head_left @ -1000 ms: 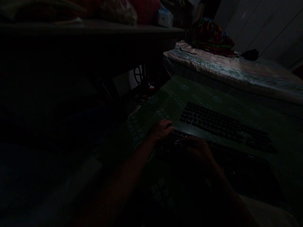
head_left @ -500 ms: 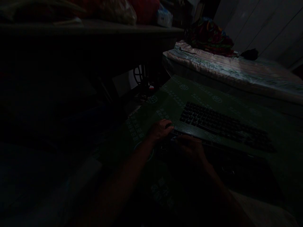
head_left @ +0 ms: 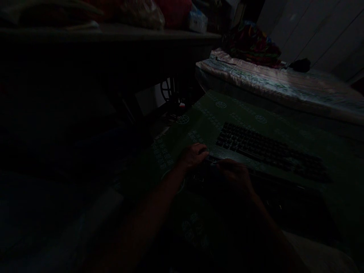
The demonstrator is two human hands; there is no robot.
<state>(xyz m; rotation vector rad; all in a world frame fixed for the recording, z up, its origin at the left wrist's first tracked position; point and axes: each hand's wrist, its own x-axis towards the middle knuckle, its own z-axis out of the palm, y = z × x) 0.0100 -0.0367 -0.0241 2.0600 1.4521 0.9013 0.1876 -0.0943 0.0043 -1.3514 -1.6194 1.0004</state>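
In deep shadow, a black keyboard base (head_left: 301,204) lies on a green printed board (head_left: 196,117), nearest me. My left hand (head_left: 193,155) has its fingers curled on the base's far left corner. Along the base's far edge, my right hand (head_left: 234,172) is closed around a thin rod-like tool (head_left: 240,164); its kind is too dark to make out. The working end of the tool is lost in the dark between both hands. Beyond the base, a black keyboard section with its keys (head_left: 264,146) rests flat on the board, apart from my hands.
To the left stands a dark table (head_left: 113,34) with bags on top and a spoked wheel (head_left: 167,90) beneath it. A bed with a patterned sheet (head_left: 284,83) is behind the board, with a heap of colourful cloth (head_left: 253,45) on it.
My right hand has shifted slightly to the right and away from me along the base, the tool moving with it. My left hand stays at the corner.
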